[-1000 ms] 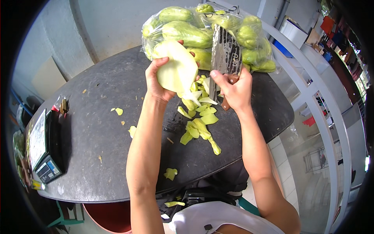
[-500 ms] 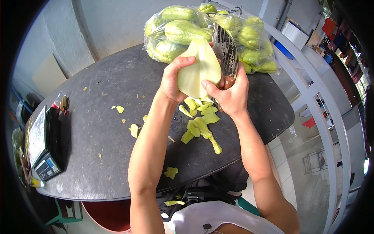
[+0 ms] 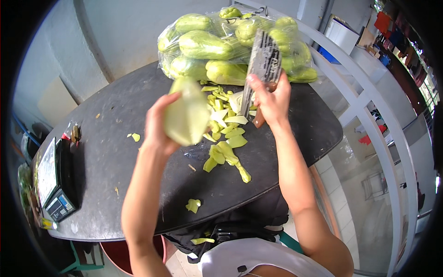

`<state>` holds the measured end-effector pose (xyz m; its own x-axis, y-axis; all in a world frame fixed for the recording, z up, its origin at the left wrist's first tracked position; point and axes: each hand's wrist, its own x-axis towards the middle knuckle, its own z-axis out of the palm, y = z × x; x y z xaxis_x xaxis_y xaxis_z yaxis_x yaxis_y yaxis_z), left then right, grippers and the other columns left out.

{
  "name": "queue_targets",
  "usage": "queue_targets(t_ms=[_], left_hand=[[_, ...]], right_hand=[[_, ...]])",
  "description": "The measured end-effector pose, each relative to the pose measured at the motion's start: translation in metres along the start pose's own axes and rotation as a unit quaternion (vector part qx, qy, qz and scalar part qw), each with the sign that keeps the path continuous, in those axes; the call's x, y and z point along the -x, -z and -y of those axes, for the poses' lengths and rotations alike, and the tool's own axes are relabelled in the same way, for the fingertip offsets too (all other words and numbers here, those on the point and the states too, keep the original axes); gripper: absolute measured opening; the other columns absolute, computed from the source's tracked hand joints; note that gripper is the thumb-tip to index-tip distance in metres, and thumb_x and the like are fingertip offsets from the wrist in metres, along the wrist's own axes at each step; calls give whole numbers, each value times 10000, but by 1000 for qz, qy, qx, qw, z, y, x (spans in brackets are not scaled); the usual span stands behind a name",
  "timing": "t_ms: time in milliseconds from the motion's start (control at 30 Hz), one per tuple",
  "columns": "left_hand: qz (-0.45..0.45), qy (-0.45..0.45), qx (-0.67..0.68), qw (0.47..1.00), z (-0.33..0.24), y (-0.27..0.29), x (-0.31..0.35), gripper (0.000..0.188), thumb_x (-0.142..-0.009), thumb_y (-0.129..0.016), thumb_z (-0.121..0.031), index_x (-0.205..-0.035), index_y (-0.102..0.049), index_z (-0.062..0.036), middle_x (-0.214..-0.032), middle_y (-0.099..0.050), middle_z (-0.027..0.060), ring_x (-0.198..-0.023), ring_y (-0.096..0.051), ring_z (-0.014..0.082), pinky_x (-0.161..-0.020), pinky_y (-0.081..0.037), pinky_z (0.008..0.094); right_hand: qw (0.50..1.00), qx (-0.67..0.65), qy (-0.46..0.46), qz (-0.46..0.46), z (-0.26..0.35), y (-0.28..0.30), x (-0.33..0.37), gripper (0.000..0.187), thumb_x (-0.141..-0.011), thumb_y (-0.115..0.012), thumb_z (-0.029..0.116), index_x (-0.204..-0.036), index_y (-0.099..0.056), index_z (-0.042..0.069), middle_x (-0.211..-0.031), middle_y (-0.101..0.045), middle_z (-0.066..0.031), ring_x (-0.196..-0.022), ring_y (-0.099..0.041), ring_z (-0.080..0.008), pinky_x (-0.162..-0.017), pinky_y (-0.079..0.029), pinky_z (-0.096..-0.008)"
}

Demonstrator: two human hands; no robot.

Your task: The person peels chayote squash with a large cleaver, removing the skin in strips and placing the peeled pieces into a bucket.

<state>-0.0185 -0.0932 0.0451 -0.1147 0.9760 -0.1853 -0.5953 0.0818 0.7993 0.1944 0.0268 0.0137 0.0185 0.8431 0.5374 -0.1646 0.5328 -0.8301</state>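
Note:
Wrapped in my left hand (image 3: 159, 121) is a peeled, pale green chayote (image 3: 188, 113), slightly blurred, held over the table left of the peelings. My right hand (image 3: 272, 99) grips a broad-bladed knife (image 3: 266, 55) with a brown wooden handle. Its dark, streaked blade points up and away from me, with my thumb near its base. The knife and the chayote are apart. Between my hands, green peelings (image 3: 226, 150) lie heaped on the dark table (image 3: 108, 171). Part of a pale, cut-looking piece (image 3: 236, 100) shows among them behind the knife.
A clear plastic bag of green chayotes (image 3: 205, 44) stands at the table's far side. A black weighing scale (image 3: 62, 184) sits at the left edge. Stray peel bits (image 3: 194, 205) lie nearer me. A red tub (image 3: 117, 254) is below the table; a pale railing (image 3: 364, 99) runs along the right.
My hands have parted. The left carried the chayote left and toward me, away from the blade. The knife stays in my right hand, and more of the peelings show between them.

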Motion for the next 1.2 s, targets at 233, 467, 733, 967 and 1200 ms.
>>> queue_targets(t_ms=[233, 467, 733, 967, 1200], left_hand=[[-96, -162, 24, 982, -10, 114, 202, 836, -702, -594, -62, -1467, -282, 64, -1259, -503, 420, -1062, -621, 557, -635, -600, 686], [-402, -171, -299, 848, 60, 241, 408, 742, -909, -655, -431, -1378, -472, 115, -1033, -660, 291, -722, -691, 349, -601, -619, 425], [-436, 13, -346, 831, 202, 355, 410, 628, -684, -509, 72, -1310, -566, 64, -1157, -649, 143, -1059, -631, 258, -914, -506, 336], [-330, 118, -316, 882, 279, 390, 365, 291, -959, -565, -116, -1178, -646, 57, -981, -706, 85, -839, -644, 143, -764, -514, 265], [-338, 122, -242, 901, 183, 301, 352, 343, -1000, -579, -293, -1041, -664, 37, -911, -703, 156, -796, -714, 270, -690, -585, 373]], right_hand=[[982, 137, 74, -108, 0, 35, -19, 321, -855, -768, 169, -1033, -563, -2, -637, -604, -22, -507, -553, -103, -500, -453, -286], [958, 268, 42, -89, 2, 42, -20, 252, -867, -719, 171, -1026, -612, 8, -643, -627, -43, -550, -568, -137, -560, -461, -312], [982, 156, 43, -96, -7, 46, -28, 298, -859, -748, 151, -1067, -614, -15, -723, -665, -47, -495, -582, -110, -464, -475, -283], [977, 160, 42, -131, -10, 63, -35, 285, -866, -741, 141, -1058, -598, -14, -698, -645, -44, -501, -582, -106, -451, -494, -283], [982, 102, 23, -160, -4, 87, -44, 250, -872, -730, 112, -1031, -577, -7, -687, -626, -36, -501, -549, -88, -444, -470, -271]])
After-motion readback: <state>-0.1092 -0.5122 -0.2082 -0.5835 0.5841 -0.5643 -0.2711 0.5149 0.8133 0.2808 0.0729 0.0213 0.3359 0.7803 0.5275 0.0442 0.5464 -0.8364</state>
